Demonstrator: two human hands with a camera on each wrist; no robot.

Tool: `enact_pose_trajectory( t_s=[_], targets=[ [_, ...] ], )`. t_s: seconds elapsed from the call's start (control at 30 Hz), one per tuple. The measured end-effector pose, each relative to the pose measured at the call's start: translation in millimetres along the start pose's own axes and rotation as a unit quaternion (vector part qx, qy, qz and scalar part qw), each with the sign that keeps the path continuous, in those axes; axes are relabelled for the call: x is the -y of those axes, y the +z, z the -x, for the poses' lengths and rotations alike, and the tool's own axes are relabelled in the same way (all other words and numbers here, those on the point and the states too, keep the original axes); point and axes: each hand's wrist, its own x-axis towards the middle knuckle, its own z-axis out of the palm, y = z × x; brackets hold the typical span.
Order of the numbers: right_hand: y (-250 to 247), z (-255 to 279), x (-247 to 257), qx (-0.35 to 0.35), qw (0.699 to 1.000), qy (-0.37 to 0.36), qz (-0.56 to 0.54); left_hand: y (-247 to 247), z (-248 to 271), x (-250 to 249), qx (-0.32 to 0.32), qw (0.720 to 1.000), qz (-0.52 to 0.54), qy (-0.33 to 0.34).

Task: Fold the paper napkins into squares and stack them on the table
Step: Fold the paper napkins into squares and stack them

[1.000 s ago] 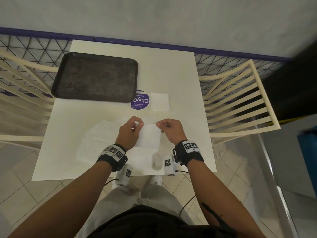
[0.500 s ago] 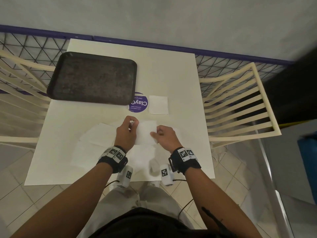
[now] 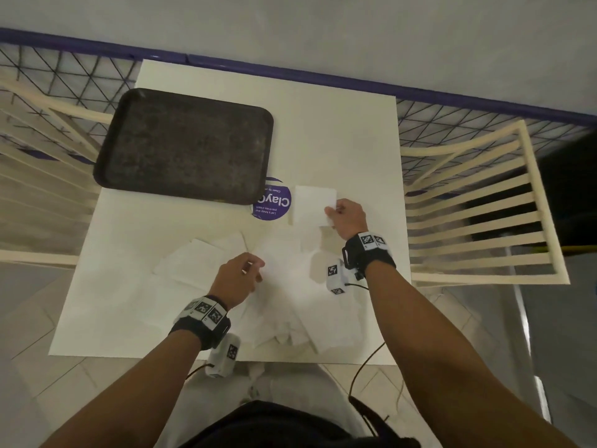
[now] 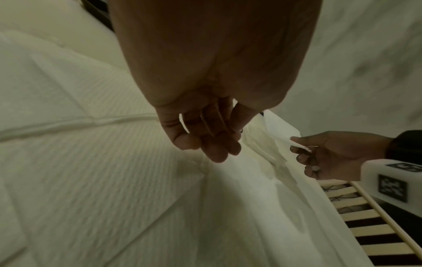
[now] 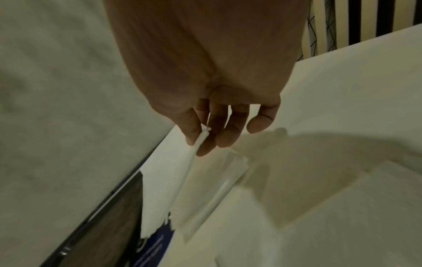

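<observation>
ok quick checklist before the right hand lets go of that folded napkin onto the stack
1. Grip: right hand pinches the folded napkin at one corner between thumb and finger: ok.
2. Over the target: in the head view it overlaps the folded napkin on the table beside the purple sticker: ok.
3. Edges square with the one below: cannot tell.
4. Napkin down flat: its held corner is lifted: not ok.
5. Left hand away from the stack, over the unfolded napkins and holding nothing: ok.
6. Tray away from the drop spot: ok.
</observation>
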Motion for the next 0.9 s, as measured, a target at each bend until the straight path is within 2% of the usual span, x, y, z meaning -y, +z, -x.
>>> enact_pose_trajectory(
  t_s=[0.3,0.43,0.57,0.73,0.9],
  targets=[
    [16,-26,-1,0.003,0.996,0.035,0.085,-1,-9,5,0.007,1.0,-0.016,-0.022],
    [20,-24,2,-0.017,0.991,0.073,0.107,0,-11,2,0.008,0.999,-0.01,-0.031],
    [17,-17,7,-0.03,0.987,0.079,0.138,0,-11,1,0.008,0.999,-0.014,-0.032],
    [9,2,8,-0.063,0.991,0.053,0.101,0,-10,-1,0.007,1.0,-0.007,-0.027],
    [7,33,-5,-0.035,0.997,0.011,0.062,5,-10,-7,0.016,1.0,-0.005,-0.016]
  ],
)
